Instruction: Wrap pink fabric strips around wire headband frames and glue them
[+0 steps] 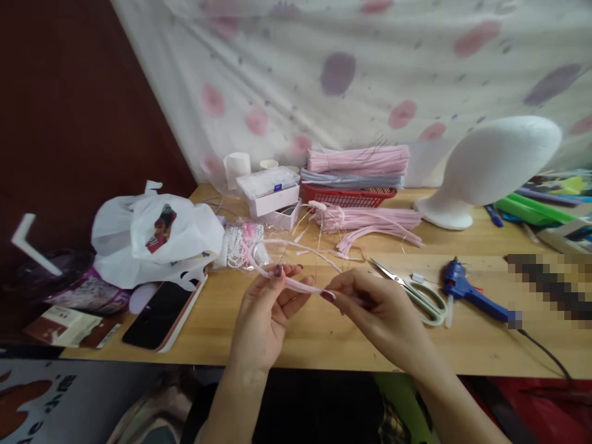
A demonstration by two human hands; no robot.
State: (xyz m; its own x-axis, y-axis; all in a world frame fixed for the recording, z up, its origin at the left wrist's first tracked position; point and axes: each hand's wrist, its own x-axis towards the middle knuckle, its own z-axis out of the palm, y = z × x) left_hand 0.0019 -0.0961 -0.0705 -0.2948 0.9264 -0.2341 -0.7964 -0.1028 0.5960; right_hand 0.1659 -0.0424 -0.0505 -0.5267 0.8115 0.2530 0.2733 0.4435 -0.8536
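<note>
A pale pink fuzzy strip (296, 285), bent into a loop, is held between both hands above the table's front part. My left hand (271, 308) pinches it between thumb and fingers at the left. At the right, my right hand (370, 308) closes its thumb and fingertips on the same strip. The loop's far side arches behind the hands, over a clear bag of white beads (243, 245). Just right of my right hand lie scissors with pale green handles (428, 302), their blades apart.
Pink strips (370, 222) lie behind the hands, near a red basket (346, 196) and white boxes (272, 197). A phone (157, 316) and white bag (157, 237) are left. A blue glue gun (476, 295) and white foam head (494, 166) stand out right.
</note>
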